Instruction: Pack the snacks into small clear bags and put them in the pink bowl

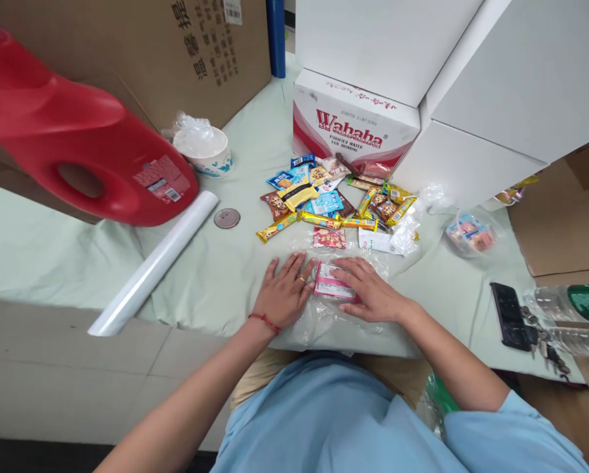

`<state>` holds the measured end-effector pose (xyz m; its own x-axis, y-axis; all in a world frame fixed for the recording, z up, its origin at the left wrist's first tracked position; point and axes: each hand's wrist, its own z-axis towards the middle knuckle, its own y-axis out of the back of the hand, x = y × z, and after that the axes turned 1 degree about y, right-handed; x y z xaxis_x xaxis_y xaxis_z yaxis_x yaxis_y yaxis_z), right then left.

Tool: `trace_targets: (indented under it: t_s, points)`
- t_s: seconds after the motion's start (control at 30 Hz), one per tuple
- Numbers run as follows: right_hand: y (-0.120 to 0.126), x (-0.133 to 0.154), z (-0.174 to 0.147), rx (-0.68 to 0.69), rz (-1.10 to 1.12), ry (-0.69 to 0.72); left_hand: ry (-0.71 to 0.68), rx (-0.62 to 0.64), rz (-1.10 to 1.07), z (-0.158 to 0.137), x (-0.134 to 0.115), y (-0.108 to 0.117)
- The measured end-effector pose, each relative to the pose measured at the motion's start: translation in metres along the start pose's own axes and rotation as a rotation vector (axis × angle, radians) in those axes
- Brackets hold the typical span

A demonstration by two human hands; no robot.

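Note:
My left hand point(284, 292) lies flat with its fingers spread at the left edge of a pink-and-white packet point(329, 284). My right hand point(370, 289) rests over the packet's right side, fingers stretched out and partly covering it. Under both hands and the packet is a sheet of clear plastic film point(318, 322), spread on the green cloth. Just beyond the packet lie a red sachet point(329, 238) and a white sachet point(377, 241). Behind them is a loose pile of wrapped snacks point(326, 200).
A Wahaha carton point(353, 125) stands behind the snacks. At left are a red jug point(102, 144), a white roll point(156, 263), a round metallic disc point(226, 218) and a paper tub point(208, 157). Rightward are a clear tub point(470, 233), a phone point(509, 315), keys point(553, 355) and bottles point(582, 302).

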<state>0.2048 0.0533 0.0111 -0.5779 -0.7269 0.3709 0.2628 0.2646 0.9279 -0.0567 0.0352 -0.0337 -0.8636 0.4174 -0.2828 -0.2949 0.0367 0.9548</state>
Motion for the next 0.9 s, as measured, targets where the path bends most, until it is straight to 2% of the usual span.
trace_targets:
  t_s: [0.23,0.37,0.43,0.53,0.73,0.83,0.9]
  points:
    - [-0.009,0.000,-0.015,0.009,0.037,-0.049,-0.034,0.021,0.051,-0.006,0.011,-0.001]
    - [0.004,0.000,-0.027,0.042,0.110,-0.060,-0.051,0.054,0.048,-0.009,0.018,0.001]
    - [0.017,-0.007,-0.021,0.057,0.131,-0.055,-0.054,0.058,0.044,-0.010,0.020,0.002]
    - [0.039,-0.033,0.018,-0.005,0.074,-0.085,-0.055,0.057,0.040,-0.009,0.020,0.003]
    - [0.065,-0.110,0.170,-0.193,-0.201,-0.223,-0.072,0.056,0.043,-0.009,0.021,0.005]
    - [0.063,-0.139,0.214,-0.110,-0.282,-0.249,-0.073,0.056,0.051,-0.009,0.022,0.005]
    - [0.059,-0.149,0.213,-0.029,-0.328,-0.252,-0.064,0.048,0.044,-0.010,0.022,0.005]
